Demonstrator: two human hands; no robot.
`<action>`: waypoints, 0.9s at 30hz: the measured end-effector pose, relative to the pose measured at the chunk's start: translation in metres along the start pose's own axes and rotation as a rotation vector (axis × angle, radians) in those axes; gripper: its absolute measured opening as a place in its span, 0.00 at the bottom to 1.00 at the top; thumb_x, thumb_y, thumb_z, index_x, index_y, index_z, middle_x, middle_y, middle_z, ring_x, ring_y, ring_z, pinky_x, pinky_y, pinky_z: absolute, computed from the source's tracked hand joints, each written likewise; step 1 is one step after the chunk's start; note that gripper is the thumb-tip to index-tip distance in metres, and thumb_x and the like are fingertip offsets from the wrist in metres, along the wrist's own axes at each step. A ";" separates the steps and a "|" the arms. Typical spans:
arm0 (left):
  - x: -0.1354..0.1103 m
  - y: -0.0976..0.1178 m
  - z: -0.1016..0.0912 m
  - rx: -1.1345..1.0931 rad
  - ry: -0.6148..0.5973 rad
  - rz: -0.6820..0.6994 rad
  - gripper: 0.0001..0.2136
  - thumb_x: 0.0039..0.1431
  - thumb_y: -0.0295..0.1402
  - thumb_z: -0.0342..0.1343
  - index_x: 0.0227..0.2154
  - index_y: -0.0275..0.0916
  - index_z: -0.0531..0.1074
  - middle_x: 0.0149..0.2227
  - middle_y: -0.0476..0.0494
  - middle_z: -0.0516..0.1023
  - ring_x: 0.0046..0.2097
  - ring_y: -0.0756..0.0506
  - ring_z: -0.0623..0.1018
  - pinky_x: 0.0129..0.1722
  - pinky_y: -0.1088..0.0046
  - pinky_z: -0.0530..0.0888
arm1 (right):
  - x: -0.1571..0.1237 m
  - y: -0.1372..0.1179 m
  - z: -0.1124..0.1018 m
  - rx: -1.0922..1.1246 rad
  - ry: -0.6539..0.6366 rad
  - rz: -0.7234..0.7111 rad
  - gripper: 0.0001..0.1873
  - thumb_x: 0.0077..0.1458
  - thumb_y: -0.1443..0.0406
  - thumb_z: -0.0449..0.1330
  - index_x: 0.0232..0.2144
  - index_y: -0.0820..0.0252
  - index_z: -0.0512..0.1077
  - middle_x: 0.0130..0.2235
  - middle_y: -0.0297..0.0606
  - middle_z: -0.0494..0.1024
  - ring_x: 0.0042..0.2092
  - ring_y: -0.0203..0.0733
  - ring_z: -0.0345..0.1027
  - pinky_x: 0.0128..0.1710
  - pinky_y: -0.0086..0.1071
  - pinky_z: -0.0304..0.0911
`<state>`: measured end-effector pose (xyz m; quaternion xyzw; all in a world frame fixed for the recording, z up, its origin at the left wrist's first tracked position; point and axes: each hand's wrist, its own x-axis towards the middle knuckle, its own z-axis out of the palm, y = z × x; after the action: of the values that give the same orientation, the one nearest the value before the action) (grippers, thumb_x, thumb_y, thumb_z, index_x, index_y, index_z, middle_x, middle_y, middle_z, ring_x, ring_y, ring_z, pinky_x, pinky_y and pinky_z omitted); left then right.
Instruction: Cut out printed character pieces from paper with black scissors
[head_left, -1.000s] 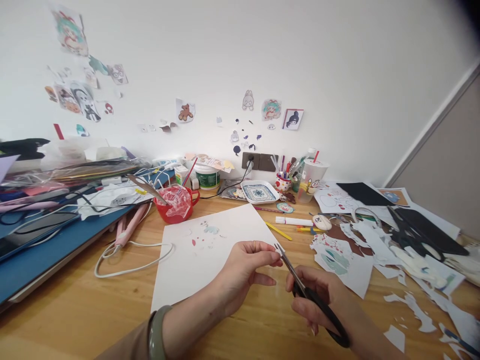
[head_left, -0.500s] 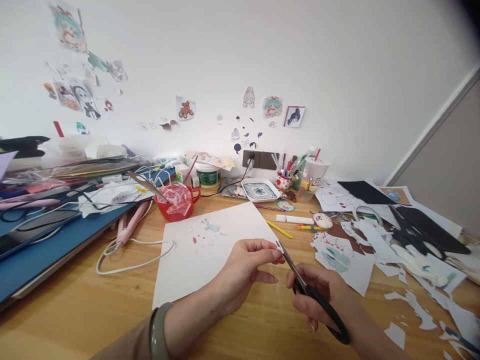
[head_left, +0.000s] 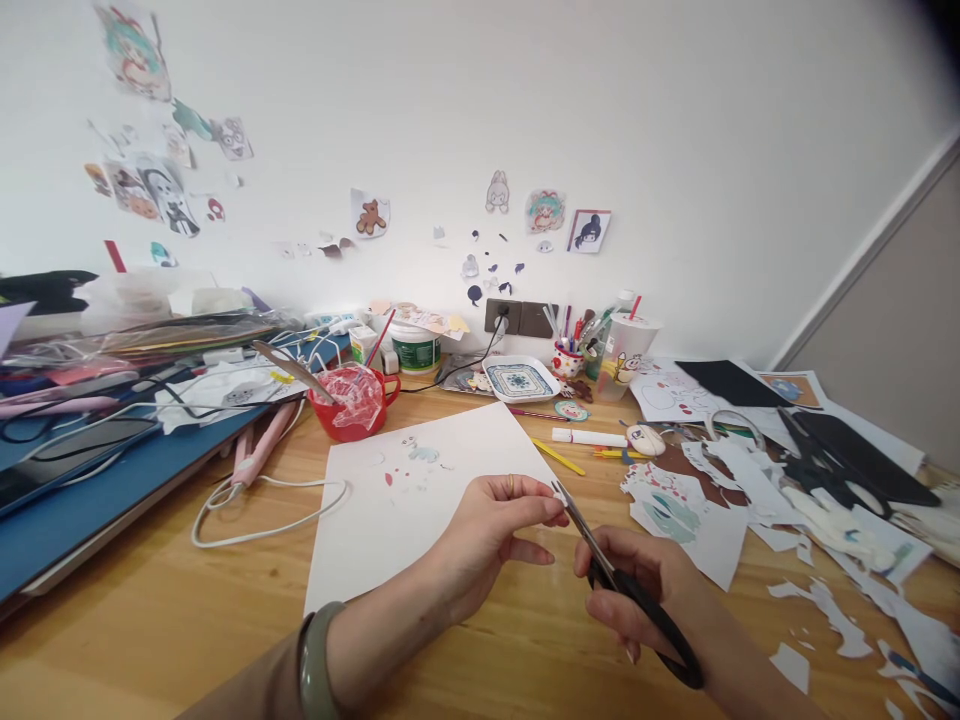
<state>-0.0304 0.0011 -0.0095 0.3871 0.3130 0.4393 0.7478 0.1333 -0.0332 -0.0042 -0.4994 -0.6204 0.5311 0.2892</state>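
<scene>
You hold scissors (head_left: 609, 578) in your right hand (head_left: 660, 585), above the wooden desk (head_left: 225, 620). They have slim, shiny grey blades and black loop handles, and they slant up and away from you toward your left fingertips. The blade tips look slightly parted. Your right fingers are curled around the handles. Your left hand (head_left: 487, 525) pinches a white scrap (head_left: 559, 497) between thumb and forefinger, right by the blade tips, with its other fingers loosely spread; the scrap is too small for its shape to be made out. Beyond and to the left of that hand, a large white sheet (head_left: 360, 540) lies flat on the desk, carrying tiny pieces (head_left: 424, 454) in pale blue-green and red. Jagged paper offcuts (head_left: 836, 620) lie to your right.
</scene>
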 end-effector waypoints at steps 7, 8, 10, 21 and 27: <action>0.002 0.001 0.001 0.015 0.014 0.007 0.05 0.43 0.29 0.61 0.24 0.33 0.72 0.25 0.46 0.71 0.31 0.51 0.70 0.22 0.81 0.69 | 0.000 -0.001 -0.001 -0.035 0.002 0.011 0.07 0.41 0.64 0.58 0.25 0.60 0.63 0.18 0.24 0.62 0.16 0.28 0.55 0.15 0.22 0.58; 0.001 0.001 0.001 0.017 0.016 0.008 0.05 0.43 0.29 0.61 0.24 0.33 0.72 0.25 0.46 0.71 0.31 0.51 0.70 0.22 0.81 0.69 | 0.000 -0.001 -0.001 -0.035 0.000 0.013 0.07 0.41 0.64 0.58 0.25 0.60 0.63 0.18 0.24 0.62 0.16 0.28 0.55 0.15 0.23 0.58; 0.001 0.001 0.001 0.017 0.018 0.011 0.05 0.43 0.29 0.61 0.23 0.34 0.72 0.26 0.46 0.71 0.32 0.50 0.70 0.22 0.81 0.69 | -0.001 -0.001 -0.002 -0.037 -0.008 0.008 0.08 0.42 0.63 0.58 0.25 0.60 0.63 0.18 0.24 0.62 0.17 0.28 0.56 0.15 0.23 0.58; 0.000 0.003 0.001 0.034 0.031 0.016 0.06 0.42 0.31 0.61 0.23 0.34 0.72 0.25 0.47 0.70 0.31 0.50 0.70 0.22 0.80 0.68 | 0.000 0.000 -0.001 -0.060 0.025 0.001 0.08 0.43 0.63 0.58 0.25 0.60 0.62 0.17 0.23 0.60 0.16 0.28 0.52 0.15 0.23 0.54; -0.001 0.001 0.003 0.048 0.037 0.008 0.07 0.39 0.30 0.62 0.23 0.33 0.72 0.24 0.47 0.70 0.30 0.50 0.70 0.22 0.80 0.68 | 0.000 0.004 0.000 -0.028 0.030 -0.005 0.08 0.44 0.64 0.59 0.26 0.59 0.63 0.18 0.23 0.59 0.17 0.28 0.52 0.16 0.23 0.54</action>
<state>-0.0291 -0.0003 -0.0070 0.3980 0.3356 0.4420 0.7305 0.1343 -0.0340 -0.0079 -0.5099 -0.6247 0.5140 0.2925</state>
